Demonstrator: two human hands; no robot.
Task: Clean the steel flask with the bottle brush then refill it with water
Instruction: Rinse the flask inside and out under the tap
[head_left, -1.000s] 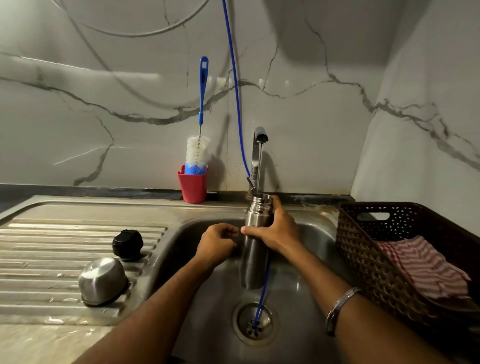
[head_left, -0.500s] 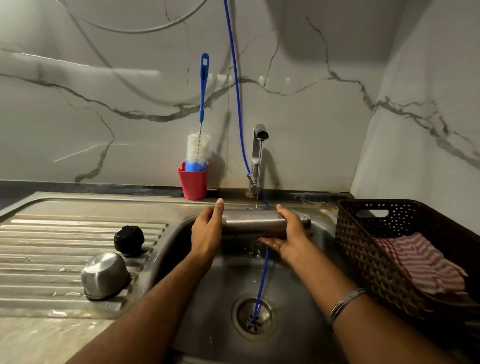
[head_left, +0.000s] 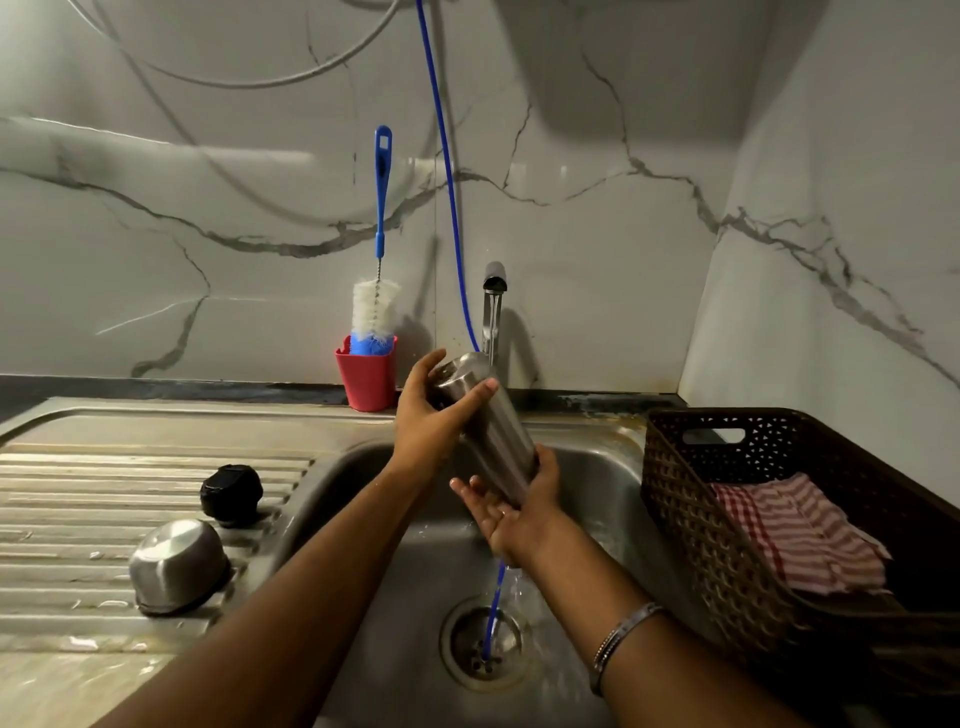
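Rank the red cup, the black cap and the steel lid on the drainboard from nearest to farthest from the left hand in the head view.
From the left hand, which grips the flask's upper end:
1. Red cup, just to its left by the back wall.
2. Black cap, further left on the drainboard.
3. Steel lid, farthest, left and toward the front edge.

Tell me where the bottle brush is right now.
In the head view the bottle brush stands bristles down in the red cup against the marble wall, left of the tap, untouched by the hands.
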